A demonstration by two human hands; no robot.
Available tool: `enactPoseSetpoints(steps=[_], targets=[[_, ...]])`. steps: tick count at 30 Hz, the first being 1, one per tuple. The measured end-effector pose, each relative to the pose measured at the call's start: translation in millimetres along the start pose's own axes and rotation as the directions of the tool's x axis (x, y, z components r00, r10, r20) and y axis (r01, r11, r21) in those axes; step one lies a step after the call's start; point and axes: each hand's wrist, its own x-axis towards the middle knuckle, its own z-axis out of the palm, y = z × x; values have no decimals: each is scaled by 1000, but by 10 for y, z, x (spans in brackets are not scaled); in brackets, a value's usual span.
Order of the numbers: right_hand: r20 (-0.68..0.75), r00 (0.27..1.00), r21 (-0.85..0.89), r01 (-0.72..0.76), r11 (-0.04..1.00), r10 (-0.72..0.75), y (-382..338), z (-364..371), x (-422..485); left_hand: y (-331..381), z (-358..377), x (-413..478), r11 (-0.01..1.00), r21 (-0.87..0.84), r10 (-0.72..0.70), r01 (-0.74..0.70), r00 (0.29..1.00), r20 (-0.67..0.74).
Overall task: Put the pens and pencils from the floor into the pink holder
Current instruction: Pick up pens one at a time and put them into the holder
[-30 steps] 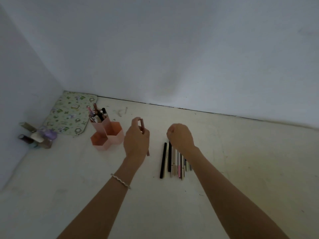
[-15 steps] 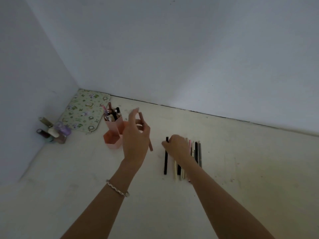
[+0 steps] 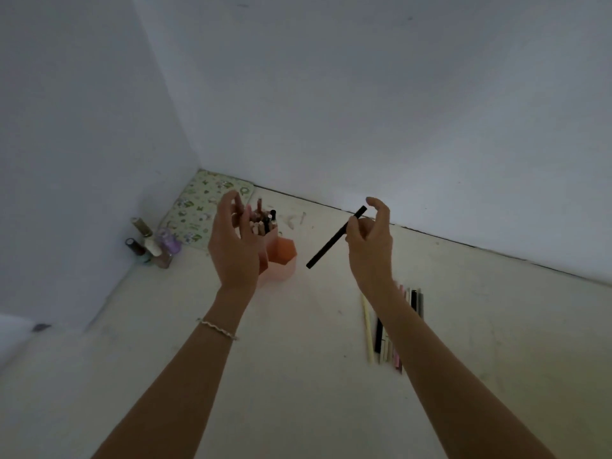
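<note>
The pink holder (image 3: pixel 284 260), made of hexagonal cups, stands on the floor near the corner, and its tall back cup is full of pens and pencils (image 3: pixel 264 220). My left hand (image 3: pixel 233 241) hovers just in front of that cup with its fingers loosely spread and nothing visible in them. My right hand (image 3: pixel 369 248) is raised to the right of the holder and pinches a black pen (image 3: pixel 334 240), which slants down to the left in the air. Several more pens and pencils (image 3: pixel 381 329) lie in a row on the floor, partly hidden by my right forearm.
A floral pad (image 3: pixel 202 207) lies in the corner behind the holder. Several small nail polish bottles (image 3: pixel 150 245) stand against the left wall. Walls close the space at the left and back.
My left hand carried the brown pencil up to the holder and no longer holds it. My right hand took a black pen from the row and lifted it. The view has shifted left.
</note>
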Motion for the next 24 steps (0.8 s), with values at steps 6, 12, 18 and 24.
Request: enactPoseSetpoints(steps=[6, 12, 18, 24], targets=[[9, 991, 42, 132, 990, -132, -188, 161, -11, 5, -89, 110, 983, -183, 13, -32, 994, -107], [-14, 990, 32, 141, 989, -141, -197, 230, -20, 189, -130, 226, 954, -287, 59, -86, 993, -101], [-34, 989, 24, 147, 989, -146, -196, 243, -7, 40, -48, 202, 978, -194, 78, -74, 997, 9], [-71, 978, 64, 203, 977, -199, -277, 339, 18, -205, -72, 209, 859, 346, 360, -377, 926, 114]])
